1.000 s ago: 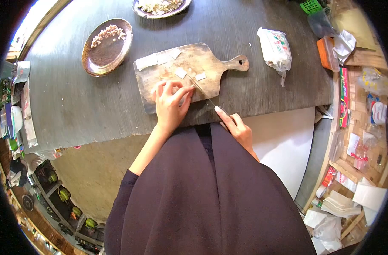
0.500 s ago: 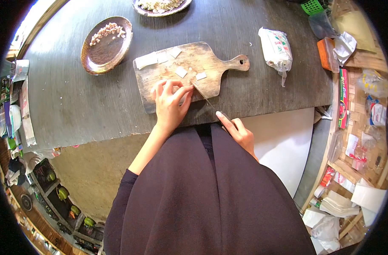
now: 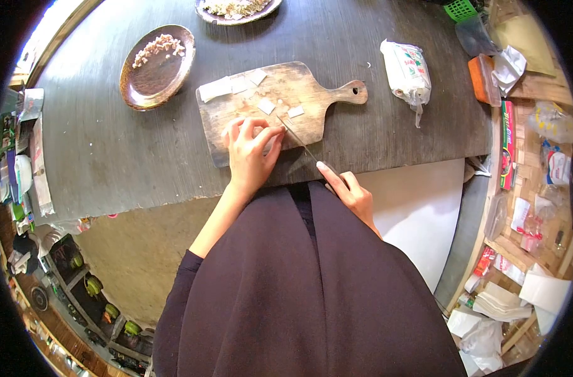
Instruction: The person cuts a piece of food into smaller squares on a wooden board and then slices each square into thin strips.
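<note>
A wooden cutting board (image 3: 302,94) lies near the table's front edge, its handle to the right. On it are a white block (image 3: 215,90) and several thin white slices, one of them a square slice (image 3: 265,106) near the middle. My left hand (image 3: 252,147) rests on the board's front part, fingers curled and pressed down; what they hold is hidden beneath them. My right hand (image 3: 350,193) grips a knife (image 3: 303,145), index finger along its back. The blade points up and left, its tip over the board just right of my left fingertips.
A brown oval plate (image 3: 149,83) with small chopped pieces stands left of the board. Behind is another plate (image 3: 236,21) with pale shreds. A white plastic packet (image 3: 407,72) lies to the right. An orange container (image 3: 481,81) sits by the right wall.
My right hand and the knife have shifted slightly up and to the left. My left hand stays in nearly the same place.
</note>
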A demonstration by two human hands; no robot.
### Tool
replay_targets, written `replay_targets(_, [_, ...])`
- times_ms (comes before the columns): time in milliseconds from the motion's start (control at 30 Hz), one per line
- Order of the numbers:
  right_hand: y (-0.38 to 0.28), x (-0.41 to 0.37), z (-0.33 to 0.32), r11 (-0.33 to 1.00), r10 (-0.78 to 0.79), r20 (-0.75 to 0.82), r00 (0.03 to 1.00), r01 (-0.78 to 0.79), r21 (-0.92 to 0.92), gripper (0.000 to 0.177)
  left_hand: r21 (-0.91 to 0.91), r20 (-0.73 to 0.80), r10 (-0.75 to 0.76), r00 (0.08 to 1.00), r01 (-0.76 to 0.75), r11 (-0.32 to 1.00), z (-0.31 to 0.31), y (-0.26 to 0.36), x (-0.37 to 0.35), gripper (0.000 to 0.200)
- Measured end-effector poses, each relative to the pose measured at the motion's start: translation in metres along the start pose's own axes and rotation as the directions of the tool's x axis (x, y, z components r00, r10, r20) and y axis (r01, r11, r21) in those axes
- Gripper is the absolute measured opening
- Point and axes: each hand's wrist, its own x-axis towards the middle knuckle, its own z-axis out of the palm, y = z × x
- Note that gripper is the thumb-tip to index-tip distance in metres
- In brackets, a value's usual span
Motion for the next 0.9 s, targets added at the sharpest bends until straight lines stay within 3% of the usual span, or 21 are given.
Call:
replay_targets(567, [-0.007, 0.008, 0.0, 0.998, 0.067, 0.096, 0.993, -0.067, -0.002, 0.059, -0.007, 0.005, -0.004, 1.0, 0.004, 1.0, -0.002, 0.002, 0.001, 0.024])
replay_targets(900, [0.0, -0.009, -0.004, 1.0, 0.001, 0.027, 1.0, -0.001, 0.021, 0.06, -0.026, -0.005, -0.011, 1.0, 0.011, 1.0, -0.002, 0.003, 0.002, 0.024])
